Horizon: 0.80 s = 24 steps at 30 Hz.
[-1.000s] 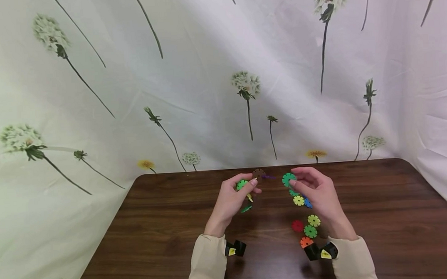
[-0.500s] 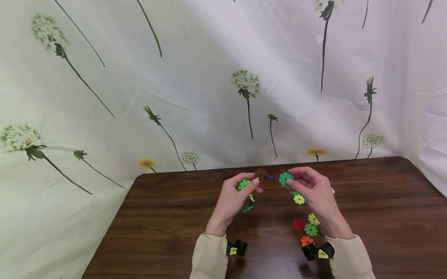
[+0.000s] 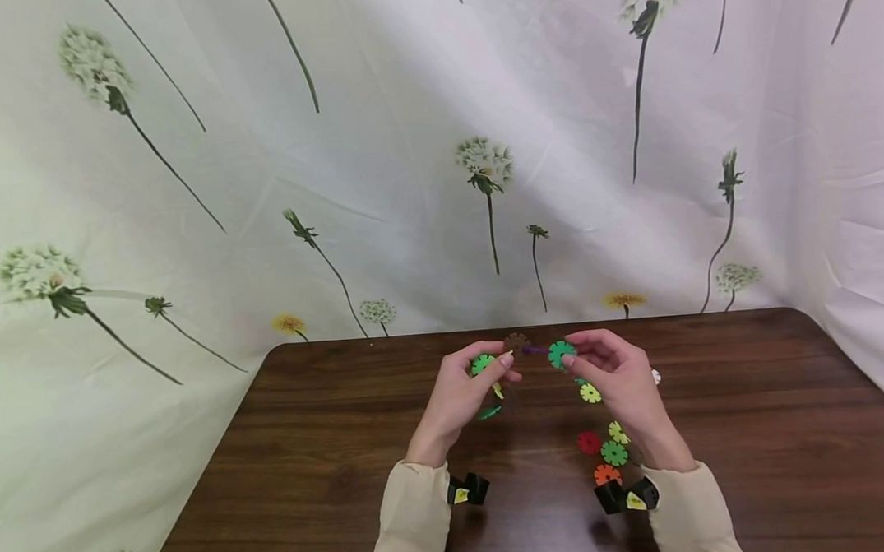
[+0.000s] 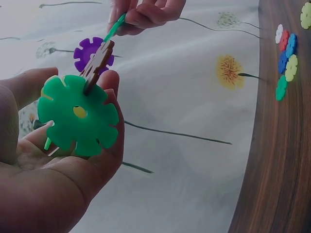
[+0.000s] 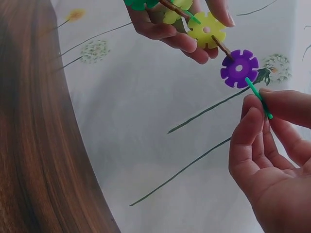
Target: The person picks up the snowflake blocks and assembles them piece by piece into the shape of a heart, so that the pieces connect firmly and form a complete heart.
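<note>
My left hand (image 3: 458,395) holds a chain of notched plastic discs, its fingers around a yellow disc (image 5: 197,34) and a green disc (image 4: 92,128). A brown disc (image 3: 516,343), seen edge-on in both wrist views, links on to a purple disc (image 5: 248,62) at the chain's far end. Another green disc (image 3: 490,411) hangs at the near end, below the palm. Between thumb and fingers, my right hand (image 3: 620,379) pinches a teal-green disc (image 5: 261,102). That disc's edge meets the purple disc's rim, the two standing crosswise.
Loose discs lie on the dark wooden table (image 3: 316,446), beneath and beside the right hand: yellow (image 3: 590,394), red (image 3: 588,443), green (image 3: 614,454), orange (image 3: 607,475) and white (image 3: 656,376) among them. A flower-print cloth (image 3: 408,187) hangs behind the table's back edge.
My right hand has moved left with its teal-green disc, closing the gap to the purple disc. My left hand and the chain have shifted only slightly to the right.
</note>
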Motion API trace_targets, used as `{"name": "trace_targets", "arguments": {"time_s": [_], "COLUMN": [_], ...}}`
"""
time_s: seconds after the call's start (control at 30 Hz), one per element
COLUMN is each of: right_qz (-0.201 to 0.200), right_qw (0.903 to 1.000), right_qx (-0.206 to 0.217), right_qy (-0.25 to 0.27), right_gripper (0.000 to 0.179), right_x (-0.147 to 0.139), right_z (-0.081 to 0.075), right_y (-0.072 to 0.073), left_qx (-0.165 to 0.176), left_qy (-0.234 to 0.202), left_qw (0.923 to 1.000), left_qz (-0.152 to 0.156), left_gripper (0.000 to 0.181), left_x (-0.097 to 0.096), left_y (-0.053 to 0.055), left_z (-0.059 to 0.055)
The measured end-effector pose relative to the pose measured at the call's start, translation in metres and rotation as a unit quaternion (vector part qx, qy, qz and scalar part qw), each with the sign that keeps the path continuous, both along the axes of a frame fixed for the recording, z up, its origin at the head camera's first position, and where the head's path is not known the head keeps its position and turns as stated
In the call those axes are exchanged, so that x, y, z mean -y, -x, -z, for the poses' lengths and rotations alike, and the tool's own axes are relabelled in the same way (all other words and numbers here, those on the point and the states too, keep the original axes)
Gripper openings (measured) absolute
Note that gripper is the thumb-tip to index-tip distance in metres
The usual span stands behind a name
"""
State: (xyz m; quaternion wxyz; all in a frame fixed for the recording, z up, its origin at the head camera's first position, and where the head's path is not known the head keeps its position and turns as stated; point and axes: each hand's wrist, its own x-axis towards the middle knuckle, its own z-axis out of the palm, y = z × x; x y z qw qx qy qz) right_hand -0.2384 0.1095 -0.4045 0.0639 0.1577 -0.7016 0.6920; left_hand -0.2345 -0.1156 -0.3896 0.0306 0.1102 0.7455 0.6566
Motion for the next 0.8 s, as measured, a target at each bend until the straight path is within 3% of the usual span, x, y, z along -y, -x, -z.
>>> {"name": "trace_targets", "arguments": {"time_s": [0.37, 0.8], "right_qz": [-0.002, 0.038], "right_qw": [0.9999, 0.9980], "right_qx": [-0.014, -0.030], "right_qy": [-0.003, -0.041], "right_gripper": [0.026, 0.022], "right_x": [0.0031, 0.0084], "right_z": [0.0009, 0.0006], "right_y": [0.0003, -0.0025], "left_qx": [0.001, -0.013], "left_qy": [0.005, 0.026], "left_qw": [1.0000, 0.9991], "left_qz": [0.009, 0.029], "left_gripper": [0.034, 0.033], "left_x": [0.0005, -0.0015], "left_y": [0.0018, -0.0007], "left_z": [0.0013, -0.0025]}}
